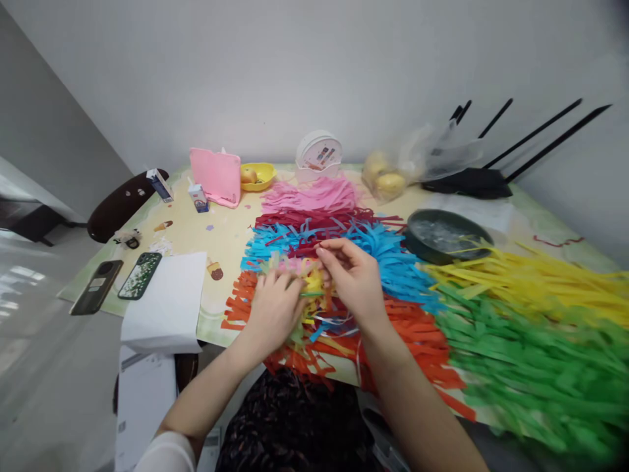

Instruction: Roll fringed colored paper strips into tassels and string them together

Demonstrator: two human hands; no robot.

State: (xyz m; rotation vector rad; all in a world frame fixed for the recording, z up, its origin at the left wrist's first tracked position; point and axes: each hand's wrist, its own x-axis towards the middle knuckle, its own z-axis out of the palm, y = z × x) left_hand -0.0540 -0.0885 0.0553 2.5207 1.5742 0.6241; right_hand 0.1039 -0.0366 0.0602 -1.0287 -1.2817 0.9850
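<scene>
Over a mixed bundle of coloured paper strips [314, 285], my left hand [276, 301] lies with its fingers curled onto the pink, yellow and pale strips. My right hand [358, 283] is closed in a pinch just right of it, thumb and forefinger together at a dark red paper strip [307, 250]; its exact hold is blurred. Around both hands spread rows of cut strips: blue strips [386, 252], orange-red strips [415, 334], dark red ones behind, and pink strips [314, 195] at the back.
Yellow strips [535, 278] and green strips [535, 367] fill the right side. A dark round bowl [417, 246] stands behind them, near a black router [472, 183]. Bagged yellow fruit [390, 183], a pink tablet case [216, 177], two phones [140, 275] and white paper [170, 301] lie around.
</scene>
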